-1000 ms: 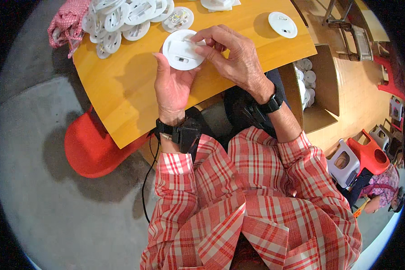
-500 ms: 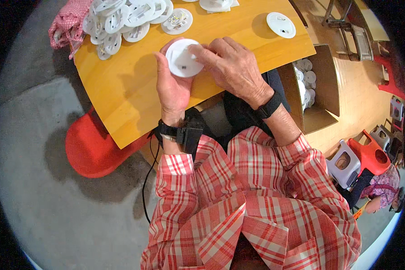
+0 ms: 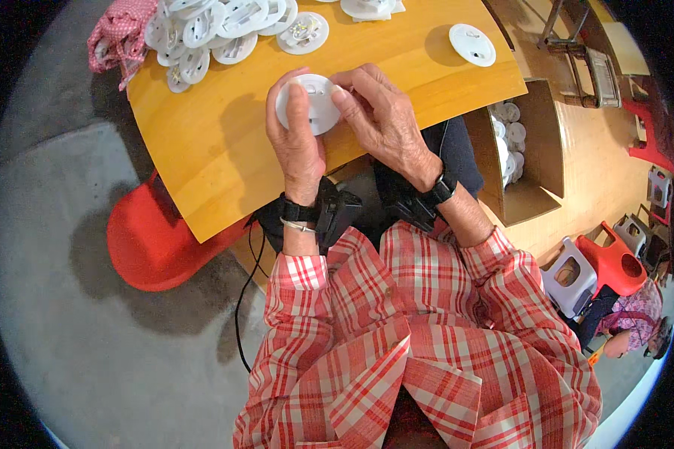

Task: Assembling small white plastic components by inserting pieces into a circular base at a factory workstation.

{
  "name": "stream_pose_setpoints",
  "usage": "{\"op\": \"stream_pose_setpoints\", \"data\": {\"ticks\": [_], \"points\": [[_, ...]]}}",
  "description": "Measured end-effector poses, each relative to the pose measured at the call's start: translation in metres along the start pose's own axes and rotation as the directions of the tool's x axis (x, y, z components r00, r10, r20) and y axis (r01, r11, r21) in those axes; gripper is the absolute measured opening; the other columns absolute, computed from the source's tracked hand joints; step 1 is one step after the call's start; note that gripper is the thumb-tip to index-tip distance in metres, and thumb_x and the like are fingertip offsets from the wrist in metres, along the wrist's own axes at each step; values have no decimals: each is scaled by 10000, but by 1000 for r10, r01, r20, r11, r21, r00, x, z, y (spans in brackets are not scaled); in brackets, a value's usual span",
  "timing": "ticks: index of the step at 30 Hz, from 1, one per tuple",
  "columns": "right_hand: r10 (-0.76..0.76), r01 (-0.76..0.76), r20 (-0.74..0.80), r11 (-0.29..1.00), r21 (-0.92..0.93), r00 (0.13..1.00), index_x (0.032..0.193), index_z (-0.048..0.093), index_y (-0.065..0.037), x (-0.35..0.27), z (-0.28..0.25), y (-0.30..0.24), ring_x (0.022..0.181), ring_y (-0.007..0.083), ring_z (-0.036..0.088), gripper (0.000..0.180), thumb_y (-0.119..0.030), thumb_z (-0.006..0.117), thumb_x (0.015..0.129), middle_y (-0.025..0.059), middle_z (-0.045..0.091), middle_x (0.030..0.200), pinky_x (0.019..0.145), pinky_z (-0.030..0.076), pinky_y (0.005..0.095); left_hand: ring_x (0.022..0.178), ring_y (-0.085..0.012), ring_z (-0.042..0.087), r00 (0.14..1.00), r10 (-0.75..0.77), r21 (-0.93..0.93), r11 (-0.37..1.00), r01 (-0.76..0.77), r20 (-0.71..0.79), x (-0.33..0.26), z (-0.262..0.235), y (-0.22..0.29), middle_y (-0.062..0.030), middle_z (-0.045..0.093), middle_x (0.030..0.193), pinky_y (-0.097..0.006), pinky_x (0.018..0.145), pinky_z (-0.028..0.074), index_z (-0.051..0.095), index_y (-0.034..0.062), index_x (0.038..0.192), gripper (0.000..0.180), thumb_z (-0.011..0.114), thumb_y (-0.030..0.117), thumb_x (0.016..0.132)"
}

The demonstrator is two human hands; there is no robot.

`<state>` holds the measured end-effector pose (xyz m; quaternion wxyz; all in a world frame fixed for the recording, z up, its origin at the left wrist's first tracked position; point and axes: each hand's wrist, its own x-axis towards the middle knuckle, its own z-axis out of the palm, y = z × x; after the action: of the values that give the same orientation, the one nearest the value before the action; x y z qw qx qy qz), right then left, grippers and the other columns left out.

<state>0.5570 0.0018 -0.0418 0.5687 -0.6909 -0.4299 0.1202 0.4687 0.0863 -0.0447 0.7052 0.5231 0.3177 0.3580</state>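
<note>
Above the near part of the yellow table (image 3: 202,142), both hands grip one round white plastic disc (image 3: 320,112) with a small dark slot in its face. My left hand (image 3: 298,138) lies around its left side, the thumb pressed flat on the face. From the right, my right hand (image 3: 382,120) pinches the rim between thumb and fingers. A pile of similar white discs (image 3: 236,19) rests at the far left of the table. Beside the pile lies a disc with wires showing (image 3: 305,33). Another white disc (image 3: 472,45) sits alone at the far right.
An open cardboard box (image 3: 543,142) holding several white discs stands right of the table. Pink dotted cloth (image 3: 118,37) hangs at the left corner. A red stool (image 3: 146,239) is under the left edge. More stools (image 3: 610,258) and a person (image 3: 636,314) are at the right.
My left thumb has moved onto the disc's face. My right hand has shifted from over the face to the right rim. The view has shifted slightly.
</note>
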Motion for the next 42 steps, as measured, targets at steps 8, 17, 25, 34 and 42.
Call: {"op": "stream_pose_setpoints", "data": {"ticks": [8,17,25,34,42], "points": [[192,-175,-147,977,123,970,858,535,-9,-6,21,-6,650,287,521,222,-225,578,827,143,513,751,583,434,359,895,-152,502,997,61,203,977,-68,39,-3,-1,-1,-70,522,1004,-288,780,441,504,17,1124,432,482,390,907],[239,-223,-174,969,110,955,824,486,-6,-3,27,-12,668,310,479,272,-259,585,807,156,471,724,590,400,391,934,-177,513,998,51,146,988,-54,24,-7,1,1,-96,552,1050,-309,830,428,538,4,1048,459,389,425,942],[238,-215,-146,964,158,960,856,492,-4,-5,29,-9,671,315,502,258,-247,577,836,168,490,733,590,417,385,864,-151,526,992,121,325,940,-103,-37,-6,0,-5,-80,557,962,-280,750,451,527,-1,1027,422,429,398,933],[297,-284,-11,924,255,955,969,515,-3,-4,14,-8,615,326,580,265,-246,543,868,190,569,718,545,459,369,769,-132,508,995,-29,244,968,52,-98,-6,7,7,-46,550,856,-271,657,437,533,26,923,378,442,393,931],[219,-213,-22,964,158,976,1009,511,-3,-10,14,-3,616,313,581,311,-248,585,832,189,570,721,550,461,361,761,-140,513,991,70,351,936,-26,-113,-6,10,2,-56,553,834,-276,661,446,524,-1,933,367,468,361,924]]}}
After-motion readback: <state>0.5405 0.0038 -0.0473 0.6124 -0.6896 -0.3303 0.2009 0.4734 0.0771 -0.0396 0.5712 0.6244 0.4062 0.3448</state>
